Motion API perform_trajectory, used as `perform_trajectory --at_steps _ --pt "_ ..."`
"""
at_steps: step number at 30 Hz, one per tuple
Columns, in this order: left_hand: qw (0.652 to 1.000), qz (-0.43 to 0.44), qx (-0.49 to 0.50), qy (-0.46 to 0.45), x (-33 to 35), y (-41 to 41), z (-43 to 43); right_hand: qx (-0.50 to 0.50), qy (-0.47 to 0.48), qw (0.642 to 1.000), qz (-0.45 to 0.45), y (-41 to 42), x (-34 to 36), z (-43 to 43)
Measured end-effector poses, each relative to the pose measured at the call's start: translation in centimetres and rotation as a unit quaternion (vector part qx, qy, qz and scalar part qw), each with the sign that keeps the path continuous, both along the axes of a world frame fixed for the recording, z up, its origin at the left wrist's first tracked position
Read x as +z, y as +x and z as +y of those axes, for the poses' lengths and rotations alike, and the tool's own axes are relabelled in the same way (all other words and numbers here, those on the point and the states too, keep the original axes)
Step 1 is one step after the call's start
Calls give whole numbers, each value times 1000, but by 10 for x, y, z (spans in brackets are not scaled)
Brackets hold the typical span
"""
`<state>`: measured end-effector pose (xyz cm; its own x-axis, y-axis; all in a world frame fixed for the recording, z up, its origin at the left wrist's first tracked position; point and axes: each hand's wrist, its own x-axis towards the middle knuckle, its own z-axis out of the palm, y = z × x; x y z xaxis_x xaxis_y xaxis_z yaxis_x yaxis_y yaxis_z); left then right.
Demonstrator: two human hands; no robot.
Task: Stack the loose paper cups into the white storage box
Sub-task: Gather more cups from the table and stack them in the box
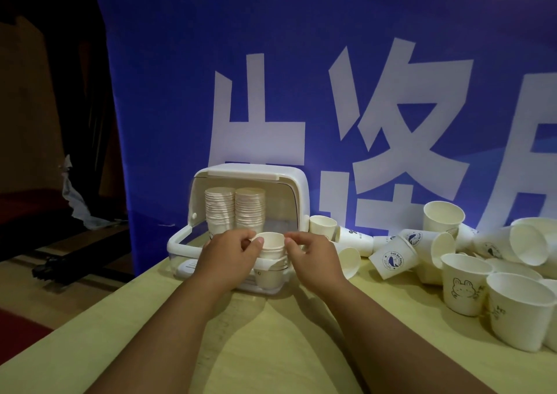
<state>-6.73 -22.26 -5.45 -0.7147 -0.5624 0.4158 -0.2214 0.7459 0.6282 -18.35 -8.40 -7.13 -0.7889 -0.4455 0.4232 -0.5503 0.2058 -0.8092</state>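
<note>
1. centrally, short cup stack (271, 244) is pinched by fingers (257, 243) of left hand (229, 252) and right hand (313, 256), inside white storage box (250, 172), at front.
2. two tall stacks (235, 210) are seen behind.
3. loose cups (464, 273) are strewn on worktop (271, 348), right.

Loose cups (470, 261) right of box (289, 182)

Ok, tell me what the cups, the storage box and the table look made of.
The cups: thin paper, matte cream, with rolled rims and printed drawings.
The storage box: probably hard plastic, with a smooth opaque white shell and a see-through lower front wall.
The table: pale yellowish wood or laminate, matte; I cannot tell which.
</note>
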Motion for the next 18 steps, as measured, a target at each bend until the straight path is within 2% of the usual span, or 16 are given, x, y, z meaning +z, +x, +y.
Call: perform_trajectory --at_steps 2,5,7,12,18 --pt "1000 24 4 -5 -1 0 2 0 5 1000 -5 1 2 2" --pt "992 112 26 -45 -1 2 9 -10 0 1000 -10 5 5 10" --pt "988 130 30 -71 3 5 17 -22 -6 1000 -22 7 7 18" --pt "993 78 -46 -76 6 6 61 -45 -14 998 -38 9 13 61" --pt "994 25 -103 -36 -2 -3 120 -105 41 993 -33 12 14 150"
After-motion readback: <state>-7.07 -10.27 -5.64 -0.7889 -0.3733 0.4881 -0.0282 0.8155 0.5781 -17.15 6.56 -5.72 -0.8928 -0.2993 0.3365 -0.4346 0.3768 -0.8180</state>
